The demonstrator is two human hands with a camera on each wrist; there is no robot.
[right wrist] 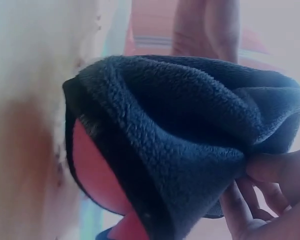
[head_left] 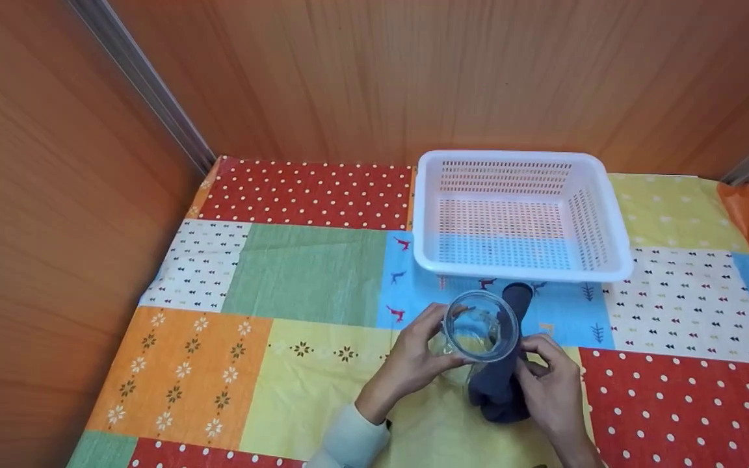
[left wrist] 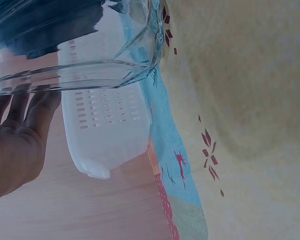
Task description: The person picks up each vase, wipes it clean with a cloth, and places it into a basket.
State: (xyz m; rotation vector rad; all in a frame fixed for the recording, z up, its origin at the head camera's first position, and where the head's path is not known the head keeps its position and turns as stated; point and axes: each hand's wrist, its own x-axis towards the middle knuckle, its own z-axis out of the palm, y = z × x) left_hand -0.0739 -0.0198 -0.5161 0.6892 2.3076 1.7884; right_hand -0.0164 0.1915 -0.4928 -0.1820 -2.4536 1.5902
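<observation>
My left hand point(head_left: 415, 354) grips a clear glass jar point(head_left: 447, 351) from its left side, its round mouth facing up toward the head camera. Against the jar's right side hangs a dark grey-blue fleecy cloth point(head_left: 503, 383) with black edging, bunched in folds. My right hand point(head_left: 553, 383) pinches this cloth between thumb and fingers. In the right wrist view the cloth point(right wrist: 180, 130) fills the middle and covers most of the jar. Through the glass jar point(left wrist: 105, 75) in the left wrist view, the dark cloth shows behind; the left fingers point(left wrist: 32, 112) reach along its underside.
Just beyond the hands stands a white perforated plastic basket point(head_left: 426, 260). A patchwork-print tablecloth point(head_left: 316, 273) covers the table. Wood-look panels point(head_left: 374, 78) rise at the back and the left side. An orange piece of material point(head_left: 748, 211) lies at the far right corner.
</observation>
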